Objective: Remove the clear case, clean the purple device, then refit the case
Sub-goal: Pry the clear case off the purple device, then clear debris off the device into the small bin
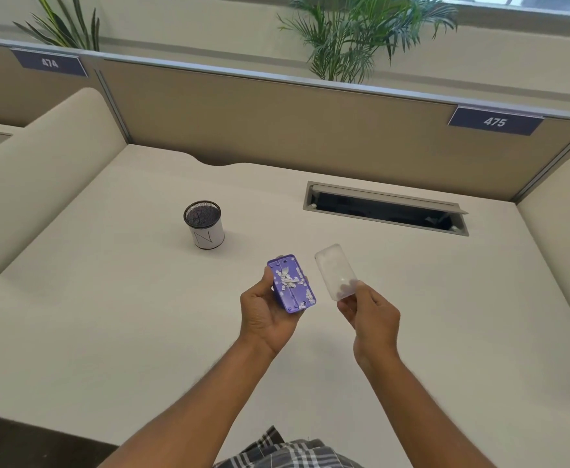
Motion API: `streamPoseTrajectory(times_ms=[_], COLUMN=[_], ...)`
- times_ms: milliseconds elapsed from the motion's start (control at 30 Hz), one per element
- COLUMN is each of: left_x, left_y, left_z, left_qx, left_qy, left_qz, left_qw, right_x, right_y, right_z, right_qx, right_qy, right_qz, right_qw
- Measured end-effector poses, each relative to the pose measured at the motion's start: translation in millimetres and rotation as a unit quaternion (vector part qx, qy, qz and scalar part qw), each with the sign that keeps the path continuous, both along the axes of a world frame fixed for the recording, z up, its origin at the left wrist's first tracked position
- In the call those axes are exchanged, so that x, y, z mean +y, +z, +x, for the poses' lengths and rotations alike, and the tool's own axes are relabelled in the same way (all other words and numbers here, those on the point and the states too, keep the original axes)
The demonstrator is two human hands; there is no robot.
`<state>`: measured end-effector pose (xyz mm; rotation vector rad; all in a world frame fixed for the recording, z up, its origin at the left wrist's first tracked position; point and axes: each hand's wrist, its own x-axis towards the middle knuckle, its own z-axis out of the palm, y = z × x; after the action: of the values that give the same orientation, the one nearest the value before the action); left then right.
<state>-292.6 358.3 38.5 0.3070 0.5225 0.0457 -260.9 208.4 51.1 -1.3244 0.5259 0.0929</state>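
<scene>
Two hands held the parts apart above the desk [108,332]: your left hand [266,314] gripped the purple device [291,283], right hand [371,314] fingers [347,306] pinched the clear case [335,271]. Cleaning looked next, needing a cloth.

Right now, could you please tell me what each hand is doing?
Left hand: closed around the purple device.
Right hand: pinching the lower end of the clear case.
</scene>
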Motion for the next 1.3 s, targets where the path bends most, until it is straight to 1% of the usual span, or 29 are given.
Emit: streamPoseTrajectory(times_ms=[133, 267, 367, 433, 533, 633, 700, 767, 833, 933, 1133, 1300], left_x=[7, 18, 31, 41, 58, 78, 91, 105, 118, 146, 205, 239], left_y=[-3, -8, -11, -12, -15, -19, -20, -20, -17, -13, -7, 0], left_z=[-2, -3, -4, -4, -3, 0, 4, 10, 17, 32, 73, 102], left_qx=[0.007, 0.034, 0.045, 0.052, 0.058, 0.061, 0.066, 0.065, 0.067, 0.076, 0.076, 0.082], left_qy=[0.007, 0.015, 0.021, 0.031, 0.050, 0.071, 0.083, 0.092, 0.105, 0.133, 0.192, 0.224], left_qz=[0.018, 0.057, 0.074, 0.082, 0.101, 0.104, 0.104, 0.109, 0.120, 0.141, 0.187, 0.235], left_qw=[1.000, 0.998, 0.996, 0.995, 0.992, 0.990, 0.989, 0.988, 0.985, 0.978, 0.960, 0.942], right_x=[-3, -1, 1, 3, 4, 4, 4, 6, 10, 27, 86, 136], right_y=[-34, -60, -75, -81, -86, -92, -93, -93, -87, -78, -55, -42], right_z=[6, 6, 5, 3, 0, 1, 3, 7, 11, 23, 49, 72], right_qx=[0.095, 0.148, 0.171, 0.167, 0.143, 0.121, 0.100, 0.060, 0.018, -0.024, -0.129, -0.148], right_qy=[0.013, 0.031, 0.061, 0.085, 0.116, 0.139, 0.159, 0.160, 0.140, 0.135, 0.206, 0.229], right_qz=[0.010, 0.002, -0.055, -0.126, -0.239, -0.309, -0.373, -0.433, -0.464, -0.470, -0.447, -0.400], right_qw=[0.995, 0.988, 0.982, 0.974, 0.953, 0.933, 0.909, 0.885, 0.874, 0.872, 0.861, 0.875])
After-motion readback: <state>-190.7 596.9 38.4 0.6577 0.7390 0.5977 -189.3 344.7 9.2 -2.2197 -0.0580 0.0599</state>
